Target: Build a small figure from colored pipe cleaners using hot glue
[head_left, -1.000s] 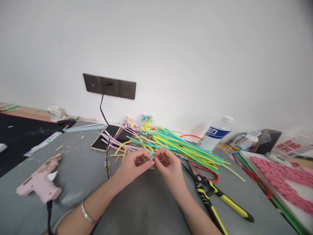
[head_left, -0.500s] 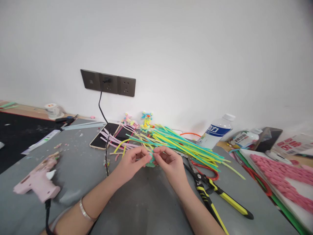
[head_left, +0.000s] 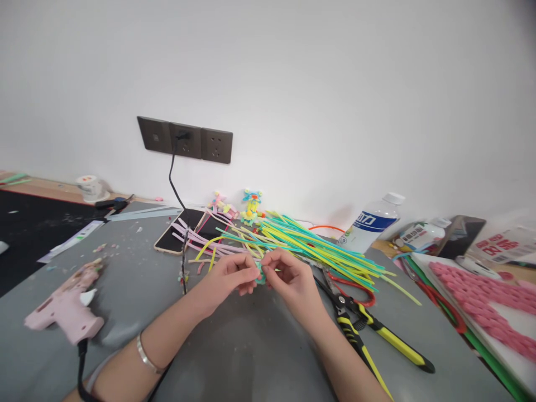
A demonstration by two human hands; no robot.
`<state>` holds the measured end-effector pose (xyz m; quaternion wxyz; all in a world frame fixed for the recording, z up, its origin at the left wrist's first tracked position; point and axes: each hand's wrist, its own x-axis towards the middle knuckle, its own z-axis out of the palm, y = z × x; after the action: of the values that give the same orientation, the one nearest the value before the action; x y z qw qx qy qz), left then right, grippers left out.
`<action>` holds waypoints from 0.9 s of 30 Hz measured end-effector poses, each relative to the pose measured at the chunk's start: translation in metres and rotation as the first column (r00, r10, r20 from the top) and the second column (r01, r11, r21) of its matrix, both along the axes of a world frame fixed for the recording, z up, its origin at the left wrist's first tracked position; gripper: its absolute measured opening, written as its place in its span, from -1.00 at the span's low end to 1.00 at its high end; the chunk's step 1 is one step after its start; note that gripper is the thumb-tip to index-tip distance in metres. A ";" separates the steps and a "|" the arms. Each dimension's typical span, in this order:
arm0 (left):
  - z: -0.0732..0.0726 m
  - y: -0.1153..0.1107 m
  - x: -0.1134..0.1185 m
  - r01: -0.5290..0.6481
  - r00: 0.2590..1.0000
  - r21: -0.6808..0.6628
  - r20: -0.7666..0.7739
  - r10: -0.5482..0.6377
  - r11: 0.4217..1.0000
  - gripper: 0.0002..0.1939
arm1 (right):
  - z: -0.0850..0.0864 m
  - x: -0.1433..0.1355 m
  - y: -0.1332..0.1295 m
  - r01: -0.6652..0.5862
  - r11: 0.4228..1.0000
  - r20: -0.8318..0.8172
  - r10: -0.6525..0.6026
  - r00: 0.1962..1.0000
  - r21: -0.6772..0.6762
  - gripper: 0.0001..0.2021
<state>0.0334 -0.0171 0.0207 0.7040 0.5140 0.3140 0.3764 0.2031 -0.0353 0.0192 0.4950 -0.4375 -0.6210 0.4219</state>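
Between my fingertips is a small teal piece, mostly covered, so its shape cannot be made out. My left hand pinches it from the left with thumb and forefinger. From the other side, my right hand grips it with bent fingers. Just beyond the hands lies a bundle of yellow and teal fuzzy sticks. Lilac sticks are spread to its left. Black and yellow pliers rest beside my right forearm, with red-handled scissors partly beneath them.
A pink glue gun lies at left with its black cord. Two phones and small colourful figures are near the wall. A bottle stands behind the sticks; a pink braided piece lies on a board at right.
My fingers have shifted slightly around the teal piece, and less of it shows now. Its hold between both hands stays, and the things on the table have not moved.
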 end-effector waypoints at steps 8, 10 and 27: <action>0.002 0.000 -0.002 0.063 0.998 -0.126 0.038 -0.059 0.990 -0.63 | 0.004 0.000 -0.002 -0.054 0.995 0.047 0.050 0.998 0.079 -0.86; 0.002 0.000 -0.002 0.062 0.997 -0.146 0.046 -0.056 0.987 -0.63 | 0.004 0.001 -0.002 -0.063 0.994 0.058 0.058 0.997 0.090 -0.85; 0.000 0.002 -0.002 0.076 0.995 -0.245 0.076 -0.059 0.966 -0.59 | 0.006 0.002 -0.003 -0.142 0.982 0.068 0.135 0.989 0.121 -0.88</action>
<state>0.0310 -0.0147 0.0206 0.7853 0.4193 0.3169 0.3273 0.2050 -0.0378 0.0247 0.4721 -0.3739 -0.6897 0.4022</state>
